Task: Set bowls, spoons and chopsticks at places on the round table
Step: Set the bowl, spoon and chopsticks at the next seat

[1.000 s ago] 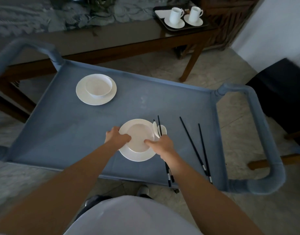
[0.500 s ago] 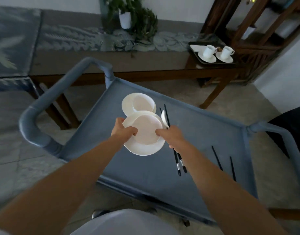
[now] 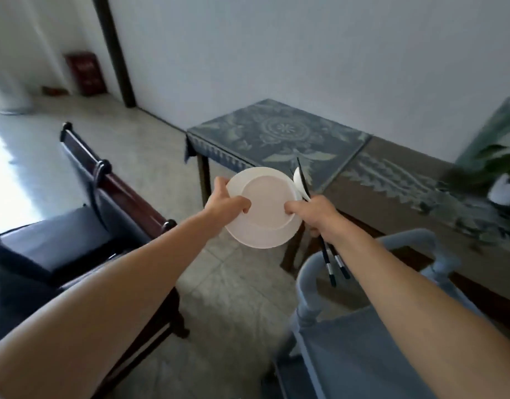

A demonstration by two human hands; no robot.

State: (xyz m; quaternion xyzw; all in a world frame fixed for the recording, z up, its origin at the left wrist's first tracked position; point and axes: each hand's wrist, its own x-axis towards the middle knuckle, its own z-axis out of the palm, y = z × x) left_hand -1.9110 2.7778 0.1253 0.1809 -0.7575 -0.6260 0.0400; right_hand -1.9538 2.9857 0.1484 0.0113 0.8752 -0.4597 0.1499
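Two bare arms hold a white plate (image 3: pixel 262 239) with a bowl (image 3: pixel 265 203) on it in the air. The left hand (image 3: pixel 225 203) grips its left edge. The right hand (image 3: pixel 314 214) grips the right edge, plus black chopsticks (image 3: pixel 333 262) and a white spoon (image 3: pixel 298 180). A dark chair (image 3: pixel 55 240) stands left, a blue cart (image 3: pixel 363 355) lower right, and a cloth-covered desk (image 3: pixel 276 136) behind.

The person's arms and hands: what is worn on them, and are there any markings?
Nothing is worn on them. The left forearm and the right forearm are bare to the picture's edge, with no sleeve in view. The left hand and the right hand have no glove, and no ring, watch, bracelet or marking shows.
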